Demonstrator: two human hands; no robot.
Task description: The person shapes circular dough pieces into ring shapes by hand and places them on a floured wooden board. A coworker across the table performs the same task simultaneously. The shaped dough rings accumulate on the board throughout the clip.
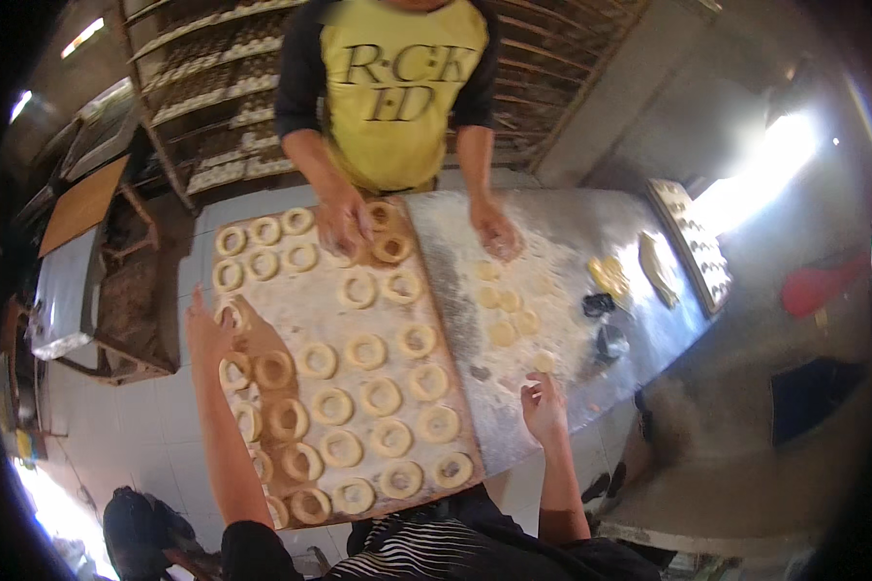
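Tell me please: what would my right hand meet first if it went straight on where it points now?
Most likely the dough disc just ahead of your right hand, on the table; whether they already touch is unclear.

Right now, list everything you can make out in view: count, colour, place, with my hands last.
Dough rings: about thirty, pale, on the board
Board: 1, brown, left of centre
Dough discs: several, pale yellow, on the table
Table: 1, silver, right of the board
Flour: one spread, white, on the table
Yellow lump: 1, yellow, table's right part
Black item: 1, black, below the lump
Tray: 1, pale, table's far right
Rack: 1, brownish, back
Other person: 1, yellow shirt, dark sleeves, across from you
Left hand: 1, bare, board's left edge
Right hand: 1, bare, by a disc
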